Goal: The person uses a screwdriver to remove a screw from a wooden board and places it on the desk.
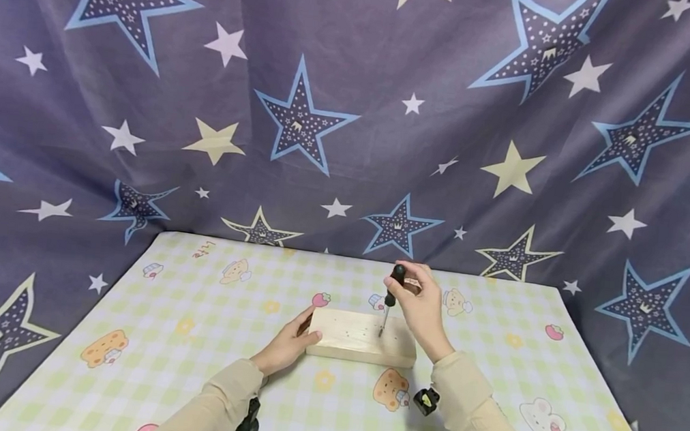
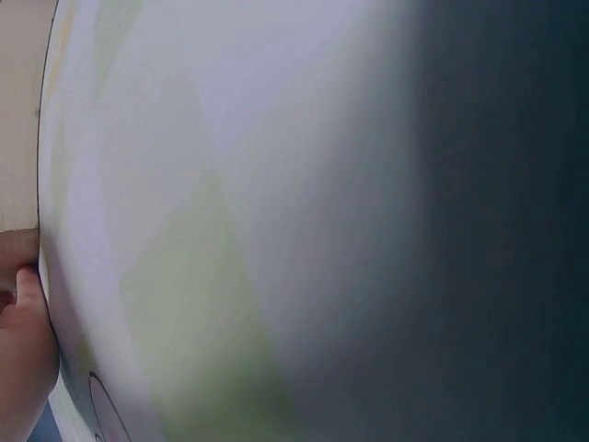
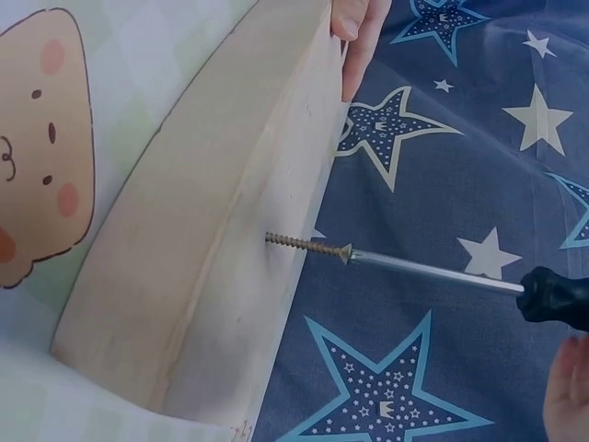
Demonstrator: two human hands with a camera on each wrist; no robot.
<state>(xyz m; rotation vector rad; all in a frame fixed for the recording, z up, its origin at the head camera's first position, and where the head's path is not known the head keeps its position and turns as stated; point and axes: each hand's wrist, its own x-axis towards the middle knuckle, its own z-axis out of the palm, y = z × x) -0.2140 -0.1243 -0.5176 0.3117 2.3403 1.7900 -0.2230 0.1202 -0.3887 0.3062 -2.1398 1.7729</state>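
Observation:
A pale wooden block (image 1: 341, 331) lies flat on the table. My left hand (image 1: 281, 348) grips its left end, thumb at the near corner and fingers round the far side. In the right wrist view a brass-coloured screw (image 3: 308, 245) stands in the block's top face, most of its thread showing. The tip of a screwdriver (image 3: 437, 270) meets the screw's head. My right hand (image 1: 425, 313) holds the screwdriver by its black handle (image 1: 395, 287), the shaft nearly upright. Only part of the left hand (image 2: 26, 354) shows at the edge of the left wrist view.
Several small dark marks dot the block's top. A green-checked tablecloth (image 1: 196, 367) with cartoon prints covers the table. Behind the table's back edge hangs a dark star-patterned curtain (image 1: 350, 154). Black wrist cameras (image 1: 248, 423) sit under both forearms.

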